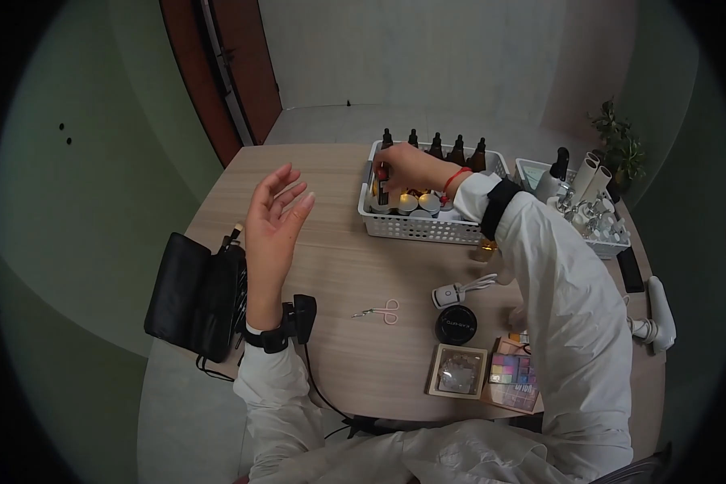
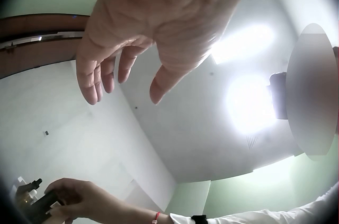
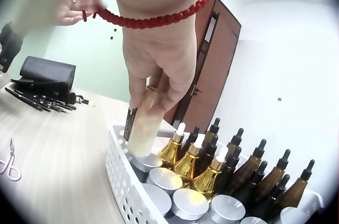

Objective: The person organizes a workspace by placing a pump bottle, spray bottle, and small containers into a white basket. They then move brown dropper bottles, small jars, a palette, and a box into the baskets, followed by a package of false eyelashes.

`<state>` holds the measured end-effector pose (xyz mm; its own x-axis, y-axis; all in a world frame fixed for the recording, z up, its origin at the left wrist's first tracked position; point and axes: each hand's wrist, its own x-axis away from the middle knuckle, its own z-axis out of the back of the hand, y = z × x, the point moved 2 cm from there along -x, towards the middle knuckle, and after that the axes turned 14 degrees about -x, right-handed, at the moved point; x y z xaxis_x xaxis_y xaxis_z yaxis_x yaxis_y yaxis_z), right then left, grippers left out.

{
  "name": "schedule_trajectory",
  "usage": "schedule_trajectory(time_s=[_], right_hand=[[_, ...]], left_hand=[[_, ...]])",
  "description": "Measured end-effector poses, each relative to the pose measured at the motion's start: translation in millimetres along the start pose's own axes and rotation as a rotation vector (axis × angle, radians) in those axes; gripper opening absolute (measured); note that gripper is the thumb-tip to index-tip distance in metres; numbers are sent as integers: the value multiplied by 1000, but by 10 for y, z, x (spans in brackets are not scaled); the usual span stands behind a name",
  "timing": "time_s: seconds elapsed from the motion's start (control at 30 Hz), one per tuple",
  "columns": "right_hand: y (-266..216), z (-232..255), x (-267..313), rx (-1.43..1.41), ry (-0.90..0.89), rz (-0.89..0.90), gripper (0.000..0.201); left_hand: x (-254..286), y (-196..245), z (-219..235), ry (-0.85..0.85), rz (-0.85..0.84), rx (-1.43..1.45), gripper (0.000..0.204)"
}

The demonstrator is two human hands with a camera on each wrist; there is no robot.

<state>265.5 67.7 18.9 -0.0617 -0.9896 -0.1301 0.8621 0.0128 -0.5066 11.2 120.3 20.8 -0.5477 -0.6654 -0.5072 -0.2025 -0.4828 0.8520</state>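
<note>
My right hand (image 1: 411, 168) reaches over the left end of a white perforated basket (image 1: 427, 228). In the right wrist view its fingers pinch the top of a pale, cream-coloured upright container (image 3: 145, 133), just above silver-lidded jars (image 3: 165, 179); its exact kind I cannot tell. A narrow black item (image 3: 128, 123) with small lettering shows beside that container. Gold bottles with white droppers (image 3: 186, 165) and dark brown dropper bottles (image 3: 249, 174) stand in the basket. My left hand (image 1: 273, 234) is raised over the table's left part, fingers loosely bent and holding nothing.
A black brush case (image 1: 187, 294) lies at left, pink-handled scissors (image 1: 389, 312) mid-table. Near the front are a round black compact (image 1: 456, 324), a square palette (image 1: 457, 372) and a colourful eyeshadow palette (image 1: 515, 375). A second basket (image 1: 609, 244) holds white bottles at right.
</note>
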Motion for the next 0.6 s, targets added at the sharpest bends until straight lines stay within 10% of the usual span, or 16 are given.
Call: schedule_trajectory(time_s=[0.6], right_hand=[[317, -530, -75, -421, -221, -353, 30]], left_hand=[[44, 129, 97, 15, -70, -30, 45]])
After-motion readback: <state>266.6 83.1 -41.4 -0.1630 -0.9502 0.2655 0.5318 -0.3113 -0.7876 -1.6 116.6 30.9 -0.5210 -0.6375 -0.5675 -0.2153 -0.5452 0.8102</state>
